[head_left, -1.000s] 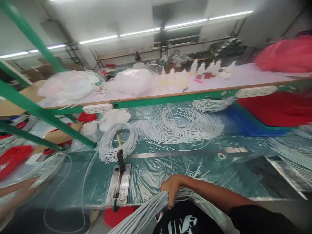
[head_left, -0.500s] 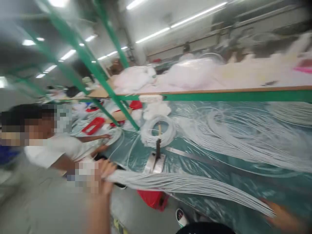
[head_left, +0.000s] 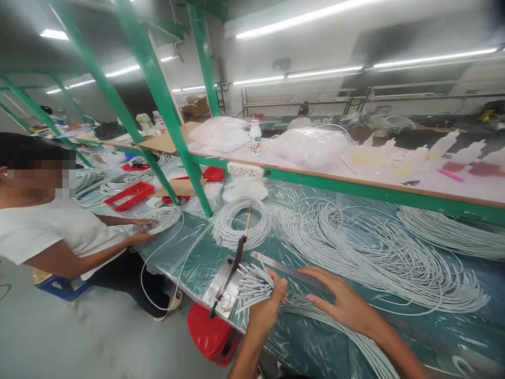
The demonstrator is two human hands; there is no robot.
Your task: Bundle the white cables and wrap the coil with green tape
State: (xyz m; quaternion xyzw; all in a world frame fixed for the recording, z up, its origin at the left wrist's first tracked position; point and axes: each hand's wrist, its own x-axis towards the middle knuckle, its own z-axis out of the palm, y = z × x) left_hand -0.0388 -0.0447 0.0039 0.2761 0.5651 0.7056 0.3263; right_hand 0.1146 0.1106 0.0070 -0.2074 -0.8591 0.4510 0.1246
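My left hand (head_left: 268, 305) is closed round a bundle of white cables (head_left: 254, 287), just behind their loose, uneven ends. Those ends lie beside a lever cutter (head_left: 232, 271) with a metal base and a dark raised arm. My right hand (head_left: 343, 302) is open, thumb and fingers apart, over the same bundle, which trails off towards the lower right. Behind my hands a steel ruler (head_left: 272, 261) lies along the table. A round coil of white cable (head_left: 242, 223) sits behind the cutter.
Large loose coils of white cable (head_left: 355, 247) spread over the film-covered table at the right. A green-framed shelf (head_left: 355, 187) runs above. A red stool (head_left: 209, 329) stands below the table edge. At the left a co-worker (head_left: 51, 226) handles another cable coil.
My left hand has come right with the cable ends, from beyond the cutter to beside it. My right hand has let go of the bundle's right part and moved left, opening.
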